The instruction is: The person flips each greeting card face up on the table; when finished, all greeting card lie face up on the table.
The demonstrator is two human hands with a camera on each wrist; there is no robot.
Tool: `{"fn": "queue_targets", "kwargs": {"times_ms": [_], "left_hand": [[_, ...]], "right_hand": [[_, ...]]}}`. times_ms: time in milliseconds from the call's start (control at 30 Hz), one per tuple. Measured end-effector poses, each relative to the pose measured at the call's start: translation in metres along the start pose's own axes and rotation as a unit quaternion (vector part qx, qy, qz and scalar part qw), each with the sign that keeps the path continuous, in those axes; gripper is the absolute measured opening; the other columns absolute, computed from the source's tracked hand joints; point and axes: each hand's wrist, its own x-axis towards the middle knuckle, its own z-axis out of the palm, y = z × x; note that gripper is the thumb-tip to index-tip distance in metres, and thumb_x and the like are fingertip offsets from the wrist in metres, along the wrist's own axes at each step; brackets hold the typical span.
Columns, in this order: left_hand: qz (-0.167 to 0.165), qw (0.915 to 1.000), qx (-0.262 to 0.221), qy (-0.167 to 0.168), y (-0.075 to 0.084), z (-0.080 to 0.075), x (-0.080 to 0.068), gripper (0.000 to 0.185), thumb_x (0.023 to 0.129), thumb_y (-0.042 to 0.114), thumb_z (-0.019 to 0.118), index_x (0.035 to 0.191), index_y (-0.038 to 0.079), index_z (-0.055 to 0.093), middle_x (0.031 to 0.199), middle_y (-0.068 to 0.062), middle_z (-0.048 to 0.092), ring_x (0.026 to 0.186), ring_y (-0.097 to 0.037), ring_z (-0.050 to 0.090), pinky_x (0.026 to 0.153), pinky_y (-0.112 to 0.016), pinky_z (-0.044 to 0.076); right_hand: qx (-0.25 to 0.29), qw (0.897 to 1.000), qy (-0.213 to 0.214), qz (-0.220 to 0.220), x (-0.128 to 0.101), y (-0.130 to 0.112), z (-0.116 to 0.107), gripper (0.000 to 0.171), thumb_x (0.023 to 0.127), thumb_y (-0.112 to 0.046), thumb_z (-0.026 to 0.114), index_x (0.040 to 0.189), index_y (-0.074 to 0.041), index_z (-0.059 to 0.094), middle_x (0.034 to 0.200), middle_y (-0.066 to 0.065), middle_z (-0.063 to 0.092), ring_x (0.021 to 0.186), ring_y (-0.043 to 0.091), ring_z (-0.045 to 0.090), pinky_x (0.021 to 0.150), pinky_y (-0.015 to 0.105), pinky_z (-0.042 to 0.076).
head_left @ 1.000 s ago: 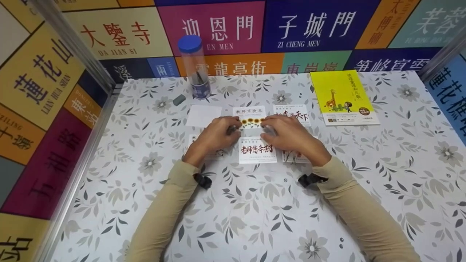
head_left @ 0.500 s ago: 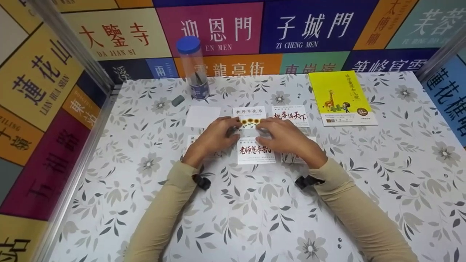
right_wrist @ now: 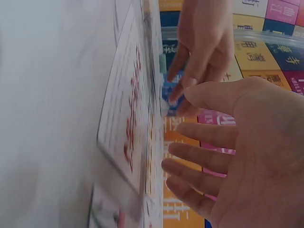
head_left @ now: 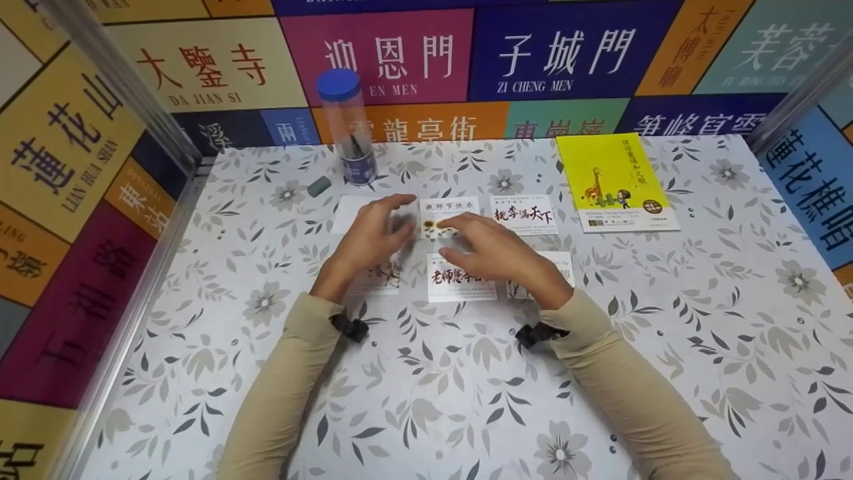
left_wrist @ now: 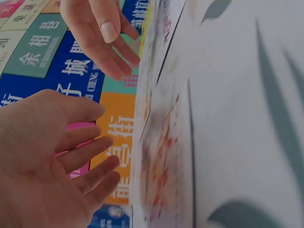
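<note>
Six picture cards lie in two rows, three in each. My left hand (head_left: 365, 240) hovers with relaxed, spread fingers over the left column, partly covering a plain white card (head_left: 351, 208) and a lettered card (head_left: 381, 283) below it. Over the middle, my right hand (head_left: 500, 252) has loosely extended fingers crossing the sunflower card (head_left: 449, 207). Below that is a red-lettered card (head_left: 460, 291). To the right lie another red-lettered card (head_left: 525, 220) and a partly hidden card (head_left: 565, 267). Both wrist views show the palms (left_wrist: 42, 147) with nothing held.
A clear tube with a blue cap (head_left: 348, 127) stands at the back left, beside a small grey cylinder (head_left: 319, 186). A yellow book (head_left: 616, 183) lies at the back right. Lettered panels (head_left: 380, 57) wall the flower-patterned table (head_left: 426, 400).
My left hand has drawn left, away from the sunflower card. My right hand has shifted left across that card, uncovering more of the upper right card. The head view has turned slightly.
</note>
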Motion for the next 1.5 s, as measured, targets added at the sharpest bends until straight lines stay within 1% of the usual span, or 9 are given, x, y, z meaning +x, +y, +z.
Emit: {"fn": "queue_targets", "kwargs": {"times_ms": [67, 300, 500, 633, 800, 1033, 1167, 1367, 1500], "left_hand": [[-0.012, 0.9995, 0.002, 0.03, -0.005, -0.01, -0.004, 0.048, 0.105, 0.015, 0.069, 0.151, 0.004, 0.061, 0.152, -0.015, 0.065, 0.142, -0.034, 0.06, 0.123, -0.046, 0.046], [-0.071, 0.9911, 0.017, 0.111, -0.033, -0.043, -0.024, 0.045, 0.104, 0.015, 0.068, 0.146, 0.001, 0.063, 0.142, -0.023, 0.069, 0.132, -0.043, 0.064, 0.114, -0.052, 0.051], [-0.165, 0.9793, 0.043, 0.109, -0.052, -0.053, -0.035, 0.051, 0.103, 0.02, 0.068, 0.147, -0.005, 0.06, 0.143, -0.031, 0.065, 0.136, -0.044, 0.062, 0.117, -0.054, 0.05], [-0.194, 0.9747, 0.051, 0.099, -0.054, -0.05, -0.035, 0.052, 0.104, 0.022, 0.067, 0.148, -0.004, 0.06, 0.14, -0.03, 0.065, 0.133, -0.043, 0.062, 0.116, -0.054, 0.05], [-0.194, 0.9758, 0.047, 0.09, -0.051, -0.045, -0.034, 0.051, 0.105, 0.024, 0.066, 0.149, -0.001, 0.059, 0.137, -0.026, 0.068, 0.128, -0.039, 0.064, 0.115, -0.053, 0.05], [-0.156, 0.9816, 0.042, 0.101, -0.052, -0.042, -0.032, 0.049, 0.104, 0.022, 0.068, 0.147, 0.0, 0.061, 0.142, -0.029, 0.066, 0.134, -0.04, 0.064, 0.115, -0.054, 0.051], [-0.14, 0.9802, 0.01, 0.14, -0.055, -0.044, -0.032, 0.044, 0.102, 0.016, 0.07, 0.144, 0.003, 0.065, 0.142, -0.025, 0.067, 0.127, -0.04, 0.069, 0.11, -0.051, 0.056], [-0.119, 0.9588, -0.132, 0.222, -0.053, -0.05, -0.031, 0.041, 0.099, 0.006, 0.072, 0.139, 0.008, 0.068, 0.131, -0.02, 0.07, 0.101, -0.03, 0.075, 0.086, -0.034, 0.064], [-0.091, 0.9408, -0.253, 0.206, -0.049, -0.049, -0.029, 0.037, 0.108, 0.018, 0.067, 0.143, 0.008, 0.064, 0.127, -0.019, 0.068, 0.1, -0.027, 0.074, 0.088, -0.039, 0.066]], "right_hand": [[0.022, 1.0, 0.001, -0.01, 0.009, -0.008, 0.008, 0.059, 0.106, -0.035, 0.068, 0.158, -0.009, 0.054, 0.159, 0.012, 0.059, 0.141, 0.034, 0.061, 0.121, 0.051, 0.048], [0.105, 0.993, 0.024, -0.042, 0.045, -0.031, 0.035, 0.045, 0.107, -0.023, 0.067, 0.146, -0.002, 0.065, 0.138, 0.017, 0.073, 0.121, 0.03, 0.074, 0.107, 0.044, 0.059], [0.115, 0.993, 0.023, -0.026, 0.071, -0.043, 0.049, 0.043, 0.106, -0.023, 0.067, 0.142, 0.0, 0.067, 0.125, 0.016, 0.076, 0.112, 0.027, 0.073, 0.103, 0.04, 0.059], [0.091, 0.996, 0.0, -0.017, 0.079, -0.047, 0.054, 0.049, 0.104, -0.027, 0.07, 0.145, 0.001, 0.065, 0.129, 0.018, 0.072, 0.113, 0.029, 0.068, 0.106, 0.043, 0.056], [0.055, 0.998, -0.021, -0.023, 0.081, -0.047, 0.059, 0.054, 0.102, -0.029, 0.072, 0.146, 0.001, 0.064, 0.142, 0.02, 0.068, 0.131, 0.033, 0.064, 0.121, 0.045, 0.047], [0.057, 0.998, -0.029, -0.022, 0.08, -0.05, 0.059, 0.052, 0.103, -0.03, 0.073, 0.145, 0.0, 0.064, 0.137, 0.017, 0.07, 0.126, 0.032, 0.064, 0.115, 0.046, 0.05], [0.058, 0.998, -0.032, -0.022, 0.08, -0.051, 0.059, 0.052, 0.103, -0.029, 0.072, 0.146, -0.001, 0.064, 0.138, 0.017, 0.07, 0.125, 0.031, 0.064, 0.115, 0.046, 0.051], [0.079, 0.996, -0.029, -0.017, 0.078, -0.052, 0.057, 0.054, 0.103, -0.03, 0.072, 0.149, -0.002, 0.062, 0.141, 0.017, 0.069, 0.125, 0.031, 0.065, 0.115, 0.045, 0.051], [0.12, 0.993, -0.015, -0.011, 0.077, -0.053, 0.056, 0.058, 0.107, -0.036, 0.067, 0.156, -0.006, 0.056, 0.148, 0.016, 0.067, 0.133, 0.03, 0.065, 0.117, 0.043, 0.051]]}}
